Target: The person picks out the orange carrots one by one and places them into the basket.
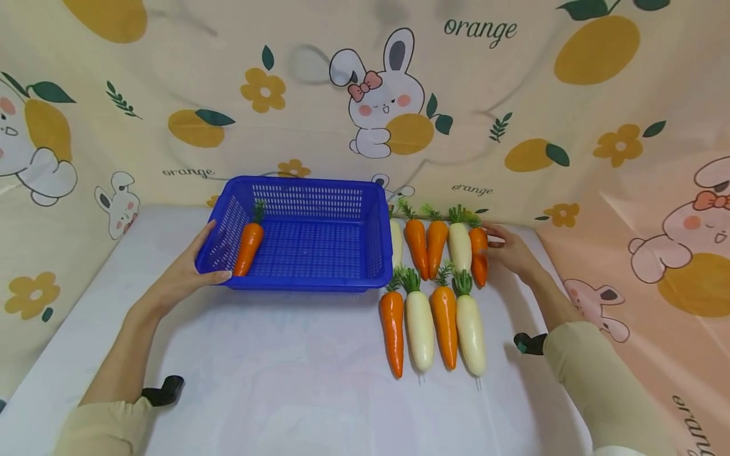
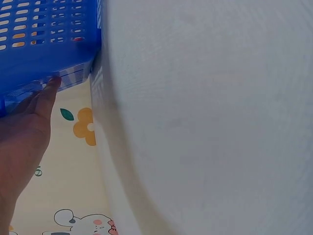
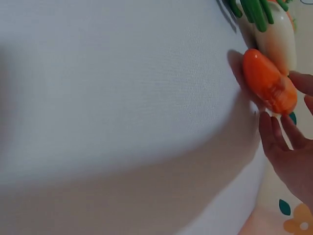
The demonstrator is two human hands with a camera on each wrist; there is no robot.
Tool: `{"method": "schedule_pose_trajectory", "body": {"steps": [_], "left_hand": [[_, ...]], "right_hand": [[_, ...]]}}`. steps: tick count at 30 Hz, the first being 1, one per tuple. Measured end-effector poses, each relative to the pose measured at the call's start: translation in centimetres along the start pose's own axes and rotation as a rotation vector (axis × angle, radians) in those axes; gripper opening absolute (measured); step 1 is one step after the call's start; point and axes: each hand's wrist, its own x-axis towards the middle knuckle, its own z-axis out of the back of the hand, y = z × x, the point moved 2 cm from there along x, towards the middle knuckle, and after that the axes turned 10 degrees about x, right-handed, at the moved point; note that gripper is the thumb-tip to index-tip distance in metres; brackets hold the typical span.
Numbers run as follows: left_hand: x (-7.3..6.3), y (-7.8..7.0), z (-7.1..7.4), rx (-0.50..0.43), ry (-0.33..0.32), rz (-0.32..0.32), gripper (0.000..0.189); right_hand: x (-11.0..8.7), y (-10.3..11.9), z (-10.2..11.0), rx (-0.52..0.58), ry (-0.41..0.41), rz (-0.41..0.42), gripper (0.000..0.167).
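1. Holding the blue basket [image 1: 302, 282] at its near left corner, the left hand [image 1: 177, 278] lays its thumb along the near rim and its fingers against the left side wall.
2. Inside the basket, on the left, lies one orange carrot [image 1: 248, 248], its leafy top toward the far wall and its tip toward the near one.
3. The right hand [image 1: 513, 253] is at the outermost carrot [image 1: 479, 256], at the right end of the far row. Its thumb and fingers are spread around that carrot without closing on it; whether a fingertip touches, I cannot tell.
4. That carrot lies on the table [image 1: 285, 380], right beside a white radish [image 1: 459, 246].
5. Farther left in the far row are two more carrots [image 1: 416, 247], then another radish [image 1: 396, 244], partly hidden behind the basket's right side.
6. The near row runs, left to right, front-left carrot [image 1: 391, 329], front-left radish [image 1: 421, 332], front-right carrot [image 1: 445, 326] and front-right radish [image 1: 470, 335]. All four have their green tops pointing away from the person.
7. A cream cloth [image 1: 342, 19] printed with rabbits, oranges and flowers stands behind the table.
8. Both forearms wear beige sleeves [image 1: 604, 380].
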Motion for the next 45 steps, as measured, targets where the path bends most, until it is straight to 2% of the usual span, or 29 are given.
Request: {"method": "schedule_pose_trajectory", "body": {"steps": [5, 9, 15, 20, 26, 33, 39, 45], "left_hand": [[-0.1, 0.0, -0.1, -0.007, 0.001, -0.009, 0.105], [-0.1, 0.1, 0.0, -0.017, 0.006, -0.022, 0.105], [0.0, 0.3, 0.1, -0.028, 0.006, -0.026, 0.106], [0.0, 0.3, 0.1, -0.029, 0.006, -0.027, 0.105], [0.1, 0.2, 0.1, -0.019, 0.007, -0.014, 0.106], [0.2, 0.3, 0.1, -0.012, 0.011, -0.023, 0.105], [0.1, 0.3, 0.3, -0.01, 0.005, -0.02, 0.105], [0.1, 0.4, 0.1, -0.006, 0.005, -0.013, 0.105]], "right_hand": [[0.5, -0.2, 0.0, -0.057, 0.084, -0.065, 0.082], [1.2, -0.1, -0.1, -0.078, 0.12, -0.112, 0.086], [1.9, -0.3, 0.0, 0.02, 0.108, -0.146, 0.082], [0.5, 0.7, 0.1, 0.119, 0.064, -0.149, 0.078], [-1.1, 2.4, -0.2, 0.233, 0.032, -0.101, 0.078], [-1.7, 4.3, -0.6, 0.271, -0.009, -0.029, 0.078], [-1.2, 5.5, -1.9, 0.229, 0.03, 0.034, 0.078], [-1.3, 8.6, -4.5, 0.176, 0.094, 0.064, 0.075]]}}
